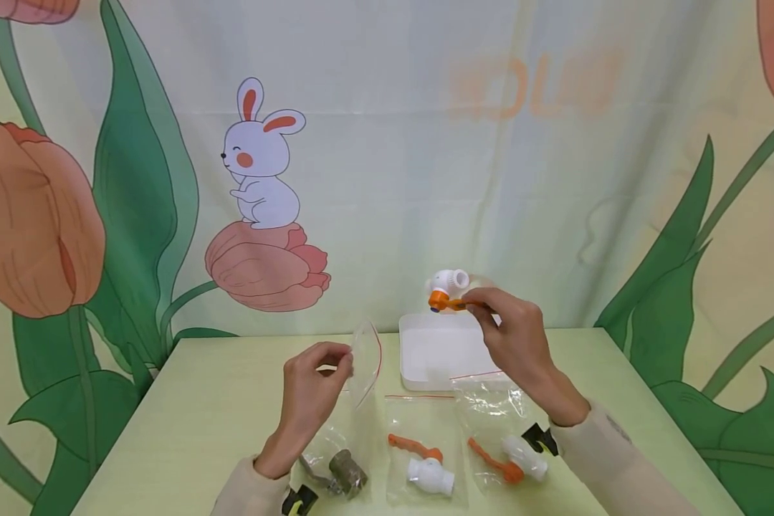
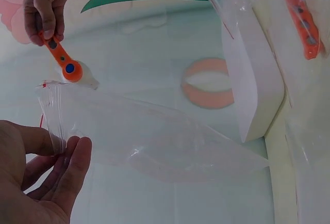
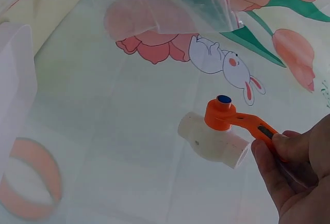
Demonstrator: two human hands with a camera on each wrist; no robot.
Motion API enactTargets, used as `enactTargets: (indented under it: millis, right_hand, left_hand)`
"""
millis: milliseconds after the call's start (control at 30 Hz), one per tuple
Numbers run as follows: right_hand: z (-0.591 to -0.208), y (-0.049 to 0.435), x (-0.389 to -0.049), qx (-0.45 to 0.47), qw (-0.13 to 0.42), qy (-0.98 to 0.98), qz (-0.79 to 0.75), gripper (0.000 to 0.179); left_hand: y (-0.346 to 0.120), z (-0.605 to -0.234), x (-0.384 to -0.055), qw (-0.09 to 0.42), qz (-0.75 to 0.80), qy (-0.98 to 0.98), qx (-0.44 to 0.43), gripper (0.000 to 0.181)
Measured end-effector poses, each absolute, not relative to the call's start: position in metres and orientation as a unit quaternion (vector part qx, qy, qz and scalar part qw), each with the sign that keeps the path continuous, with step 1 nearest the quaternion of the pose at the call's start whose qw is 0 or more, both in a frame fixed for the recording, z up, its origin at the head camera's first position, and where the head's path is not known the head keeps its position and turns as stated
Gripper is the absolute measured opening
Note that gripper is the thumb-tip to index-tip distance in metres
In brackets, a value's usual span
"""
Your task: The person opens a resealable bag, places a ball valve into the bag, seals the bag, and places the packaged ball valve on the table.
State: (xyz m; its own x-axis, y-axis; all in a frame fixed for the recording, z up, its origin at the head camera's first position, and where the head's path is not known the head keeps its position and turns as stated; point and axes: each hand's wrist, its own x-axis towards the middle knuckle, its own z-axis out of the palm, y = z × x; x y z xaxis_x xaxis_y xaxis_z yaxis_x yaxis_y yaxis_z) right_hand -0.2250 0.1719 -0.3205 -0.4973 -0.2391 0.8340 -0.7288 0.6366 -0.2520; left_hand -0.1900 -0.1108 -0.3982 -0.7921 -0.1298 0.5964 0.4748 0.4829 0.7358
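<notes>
My right hand (image 1: 519, 330) pinches the orange handle of a white plastic ball valve (image 1: 448, 281), held up above the white tray. In the right wrist view the valve body (image 3: 214, 144) hangs free in the air, its orange lever (image 3: 252, 123) between thumb and fingers. My left hand (image 1: 316, 380) pinches the top edge of a clear zip bag (image 1: 365, 365) with a red seal line. In the left wrist view that bag (image 2: 139, 136) hangs flat and see-through, with no valve visible in it. The valve's orange handle (image 2: 62, 61) shows just beyond the bag's top.
A white tray (image 1: 419, 358) stands at the table's back. Toward the front lie bagged valves: a grey one (image 1: 348, 473), a white one with orange handle (image 1: 428, 474) and another like it (image 1: 522, 459). A printed cloth (image 1: 374, 179) hangs behind the table.
</notes>
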Motion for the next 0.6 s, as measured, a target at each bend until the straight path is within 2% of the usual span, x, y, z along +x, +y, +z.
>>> enactTargets:
  millis: [500, 600]
  right_hand:
    - [-0.300, 0.163, -0.180, 0.366, 0.481, -0.738, 0.301, 0.028]
    - [-0.298, 0.160, -0.173, 0.382, 0.484, -0.727, 0.303, 0.020]
  left_hand:
    - [-0.098, -0.386, -0.199, 0.325, -0.513, -0.785, -0.119, 0.006]
    - [-0.095, -0.384, -0.200, 0.324, -0.517, -0.783, -0.121, 0.005]
